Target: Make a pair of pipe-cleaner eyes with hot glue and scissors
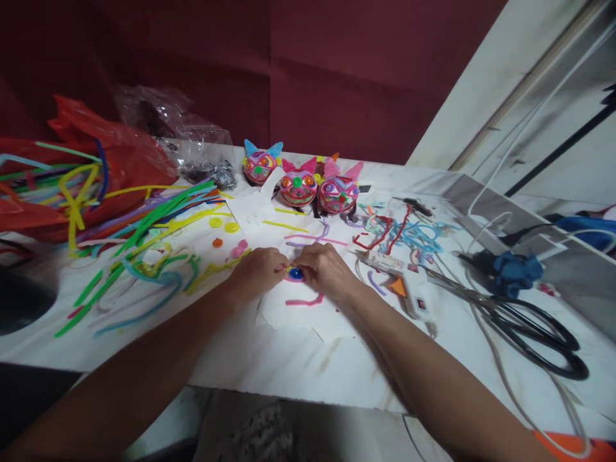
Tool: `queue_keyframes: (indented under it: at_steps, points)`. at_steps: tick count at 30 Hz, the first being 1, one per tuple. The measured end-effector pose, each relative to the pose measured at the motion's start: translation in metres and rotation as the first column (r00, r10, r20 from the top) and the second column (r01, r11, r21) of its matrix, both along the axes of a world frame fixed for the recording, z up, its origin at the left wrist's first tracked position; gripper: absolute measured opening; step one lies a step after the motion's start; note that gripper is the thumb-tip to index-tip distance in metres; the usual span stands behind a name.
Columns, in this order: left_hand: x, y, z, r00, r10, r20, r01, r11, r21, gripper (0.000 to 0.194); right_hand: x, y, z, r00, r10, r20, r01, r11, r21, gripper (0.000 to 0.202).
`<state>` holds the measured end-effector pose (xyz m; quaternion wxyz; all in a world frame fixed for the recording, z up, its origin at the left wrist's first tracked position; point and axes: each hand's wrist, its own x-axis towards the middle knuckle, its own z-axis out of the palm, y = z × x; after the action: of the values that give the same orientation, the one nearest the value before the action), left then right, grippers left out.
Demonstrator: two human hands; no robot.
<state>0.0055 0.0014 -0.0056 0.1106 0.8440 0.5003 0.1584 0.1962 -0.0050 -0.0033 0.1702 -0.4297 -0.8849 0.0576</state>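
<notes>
Your counter (337, 378) ends at six o'clock, the white strip between your forearms giving you room on that side, while a glue gun (418, 290) and, beyond it, scissors (486, 301) crowd three o'clock and pipe cleaners (166, 213) spread at nine to ten. Your left grip (257, 273) and right grip (330, 271) pinch the pink-rimmed blue disc (295, 274), at the left's three o'clock and the right's nine.
</notes>
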Motion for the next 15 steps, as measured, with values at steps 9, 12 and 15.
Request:
queue_keyframes:
  at_steps: [9, 12, 15]
  points:
    - [-0.007, 0.007, 0.010, 0.995, -0.013, 0.102, 0.016, 1.000, -0.026, 0.027, -0.002, -0.004, 0.006, 0.989, 0.004, 0.146, -0.010, 0.999, 0.038, 0.032]
    - [-0.006, 0.008, 0.006, 0.992, -0.056, 0.112, 0.059, 0.998, -0.023, 0.026, -0.003, -0.004, 0.007, 0.986, -0.001, 0.165, -0.007, 0.999, 0.051, 0.032]
    - [-0.005, 0.010, -0.002, 0.990, -0.082, 0.119, 0.084, 0.996, -0.006, 0.027, -0.002, -0.004, 0.007, 0.985, 0.000, 0.172, -0.010, 0.998, 0.057, 0.030]
